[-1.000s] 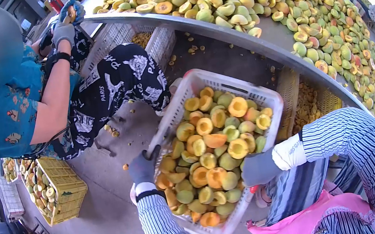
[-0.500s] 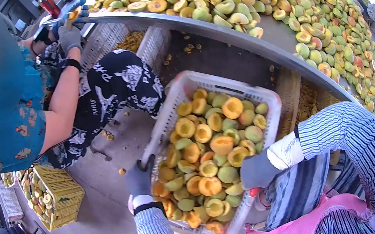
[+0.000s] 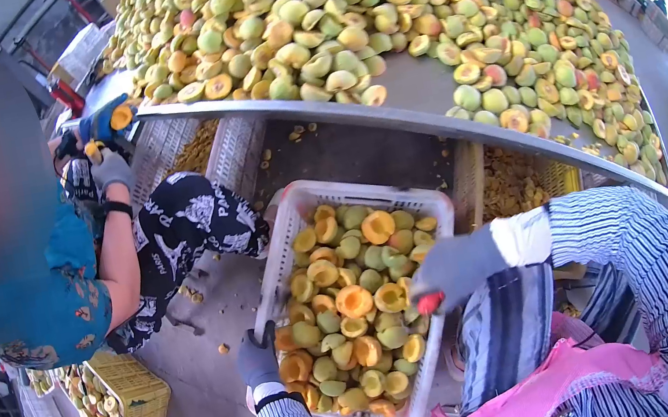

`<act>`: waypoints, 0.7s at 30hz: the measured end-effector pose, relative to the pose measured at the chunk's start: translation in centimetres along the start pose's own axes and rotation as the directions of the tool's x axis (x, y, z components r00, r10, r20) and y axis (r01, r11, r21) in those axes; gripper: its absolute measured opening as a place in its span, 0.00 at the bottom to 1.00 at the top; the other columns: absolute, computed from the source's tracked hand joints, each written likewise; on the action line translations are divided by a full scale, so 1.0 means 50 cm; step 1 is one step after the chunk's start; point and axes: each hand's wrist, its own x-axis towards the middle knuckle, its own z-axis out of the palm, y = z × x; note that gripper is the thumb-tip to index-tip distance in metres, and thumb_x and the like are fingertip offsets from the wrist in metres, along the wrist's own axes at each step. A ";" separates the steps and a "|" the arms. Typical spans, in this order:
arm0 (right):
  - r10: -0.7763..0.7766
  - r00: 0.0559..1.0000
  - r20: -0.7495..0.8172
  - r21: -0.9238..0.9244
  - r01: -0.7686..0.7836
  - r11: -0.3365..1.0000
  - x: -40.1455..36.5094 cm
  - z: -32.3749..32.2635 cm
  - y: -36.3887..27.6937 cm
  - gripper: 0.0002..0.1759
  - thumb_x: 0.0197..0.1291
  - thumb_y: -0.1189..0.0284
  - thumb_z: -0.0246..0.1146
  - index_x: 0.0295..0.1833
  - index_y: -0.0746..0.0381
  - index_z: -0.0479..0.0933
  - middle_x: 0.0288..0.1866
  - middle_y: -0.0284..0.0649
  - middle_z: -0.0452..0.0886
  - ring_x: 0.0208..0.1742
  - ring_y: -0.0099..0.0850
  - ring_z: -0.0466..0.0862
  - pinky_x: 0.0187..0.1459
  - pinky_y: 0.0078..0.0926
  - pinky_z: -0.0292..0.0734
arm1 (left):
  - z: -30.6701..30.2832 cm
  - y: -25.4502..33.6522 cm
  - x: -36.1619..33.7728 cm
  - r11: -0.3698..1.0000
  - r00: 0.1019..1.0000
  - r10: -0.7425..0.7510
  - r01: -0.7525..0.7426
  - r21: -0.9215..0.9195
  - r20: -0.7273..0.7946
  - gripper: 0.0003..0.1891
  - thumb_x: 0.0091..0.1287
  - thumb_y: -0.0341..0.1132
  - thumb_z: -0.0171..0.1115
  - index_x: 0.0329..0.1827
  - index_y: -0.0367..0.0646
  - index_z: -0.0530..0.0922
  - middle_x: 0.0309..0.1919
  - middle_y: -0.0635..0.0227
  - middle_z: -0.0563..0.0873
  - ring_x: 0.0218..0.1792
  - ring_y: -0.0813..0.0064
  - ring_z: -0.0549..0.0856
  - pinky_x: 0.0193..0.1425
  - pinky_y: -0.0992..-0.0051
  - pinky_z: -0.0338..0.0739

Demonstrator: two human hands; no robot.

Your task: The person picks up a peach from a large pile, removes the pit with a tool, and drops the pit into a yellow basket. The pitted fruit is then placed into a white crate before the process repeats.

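Observation:
A white plastic crate full of halved, pitted peaches sits low before me. My left hand, in a grey glove, is closed on the crate's left rim. Over the crate's right side is my right hand, also gloved and smeared by motion. It is closed around a red-handled tool, whose red end sticks out toward the fruit. The rest of that tool is hidden in the hand.
A metal-edged table heaped with peach halves runs across the top. At left, a co-worker in a blue top holds fruit in gloved hands. Crates of pits stand under the table. A yellow crate stands lower left.
My right hand has lifted from the crate's right edge, with the red tool. My left hand stays on the left rim. The view has shifted, so the crate appears further left.

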 end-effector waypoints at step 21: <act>0.864 0.079 -0.498 0.840 -0.206 0.503 -0.665 0.286 0.075 0.16 0.54 0.75 0.71 0.49 0.66 0.80 0.38 0.35 0.85 0.38 0.20 0.80 0.44 0.22 0.77 | 0.066 0.328 -0.087 0.246 0.978 0.169 0.082 -0.966 0.126 0.18 0.71 0.28 0.60 0.62 0.41 0.72 0.50 0.62 0.82 0.45 0.67 0.86 0.42 0.69 0.86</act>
